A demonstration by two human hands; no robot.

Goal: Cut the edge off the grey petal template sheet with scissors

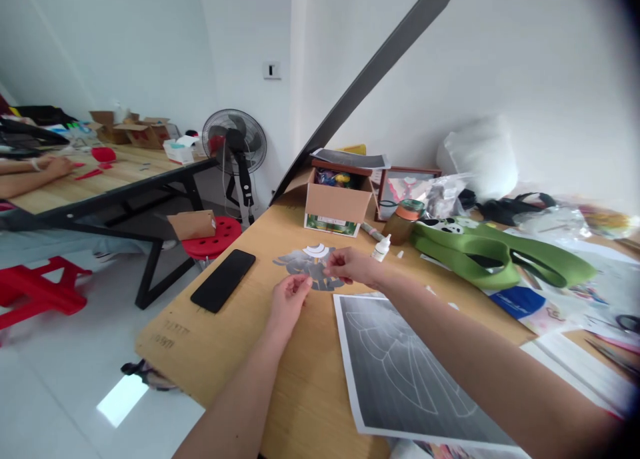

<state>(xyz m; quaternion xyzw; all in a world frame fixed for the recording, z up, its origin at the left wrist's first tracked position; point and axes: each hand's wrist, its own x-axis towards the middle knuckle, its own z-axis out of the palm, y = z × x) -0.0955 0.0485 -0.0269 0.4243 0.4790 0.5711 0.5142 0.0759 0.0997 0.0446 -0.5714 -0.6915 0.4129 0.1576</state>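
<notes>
Grey cut paper pieces [299, 262] lie in a fanned cluster on the wooden table [235, 352], with a white curved piece [316, 251] at their far edge. My right hand [353, 267] is pinched closed over the right side of the cluster. At the near edge of the pieces, my left hand [290, 298] has its thumb and fingertips pressed together. Whatever either pinch holds is too small or hidden to make out. A white dropper bottle [381, 248] stands just beyond my right hand. Under my right forearm lies a grey sheet with white petal-like outlines [385, 359].
A black phone [223, 280] lies to the left. Behind are an open cardboard box [335, 202] and a brown jar [400, 222]. Green foam-like loops [480, 252] and scissors [613, 356] lie right. Another person's hands [55, 167] rest on the far table.
</notes>
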